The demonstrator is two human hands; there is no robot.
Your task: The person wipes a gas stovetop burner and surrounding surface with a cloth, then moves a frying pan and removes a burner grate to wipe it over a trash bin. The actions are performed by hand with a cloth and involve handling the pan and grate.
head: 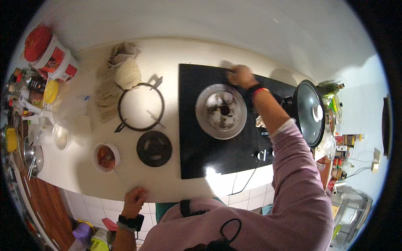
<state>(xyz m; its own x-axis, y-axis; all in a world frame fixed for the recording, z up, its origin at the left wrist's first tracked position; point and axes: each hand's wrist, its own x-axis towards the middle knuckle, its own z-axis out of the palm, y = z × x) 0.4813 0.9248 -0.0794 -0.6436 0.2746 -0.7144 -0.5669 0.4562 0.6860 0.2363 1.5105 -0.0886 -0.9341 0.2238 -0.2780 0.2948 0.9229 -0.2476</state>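
Observation:
My right hand (241, 76) is at the far edge of the black glass gas hob (194, 157), beyond the round metal burner tray (221, 133); it is blurred, and whether it grips something cannot be told. My left hand (135, 197) hovers at the counter's front edge, fingers curled, near a thin stick or utensil handle by the white bowl of reddish food (106, 158). A black pan support ring (121, 113) lies on the counter left of the hob. In front of it is a round black burner cap (154, 148).
A wok with a glass lid (309, 109) stands at the hob's right end. Crumpled cloths (108, 100) lie behind the ring. Red and white buckets (55, 58), bottles and a metal bowl (33, 160) line the left side. A wall rises behind the counter.

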